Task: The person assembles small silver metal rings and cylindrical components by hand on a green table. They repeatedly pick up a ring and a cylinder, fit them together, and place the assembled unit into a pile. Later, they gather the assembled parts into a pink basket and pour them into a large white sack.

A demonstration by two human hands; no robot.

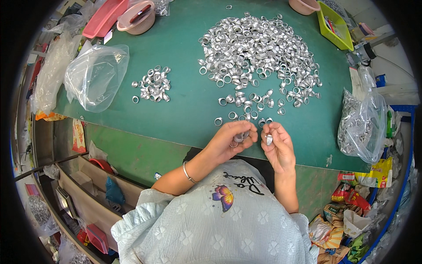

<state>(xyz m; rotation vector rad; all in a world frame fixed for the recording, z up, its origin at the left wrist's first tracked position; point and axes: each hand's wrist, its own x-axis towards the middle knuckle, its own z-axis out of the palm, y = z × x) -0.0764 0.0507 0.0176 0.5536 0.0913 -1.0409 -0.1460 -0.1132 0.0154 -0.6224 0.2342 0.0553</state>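
Note:
My left hand (232, 140) is curled around several silver rings (239, 137) above the near edge of the green table. Close beside it, my right hand (278, 147) pinches one silver ring (269, 140) between its fingers. A few loose rings (247, 110) lie just beyond my fingertips. Farther back spreads a large heap of silver rings (259, 48). Left of it sits a smaller pile of rings (154, 86), apart from the heap.
An empty-looking clear plastic bag (97, 79) lies at the table's left. On the right edge stands a clear bag of rings (357, 123). Pink basins (136, 20) and a green tray (336, 31) line the far side. Open drawers (94, 180) are at lower left.

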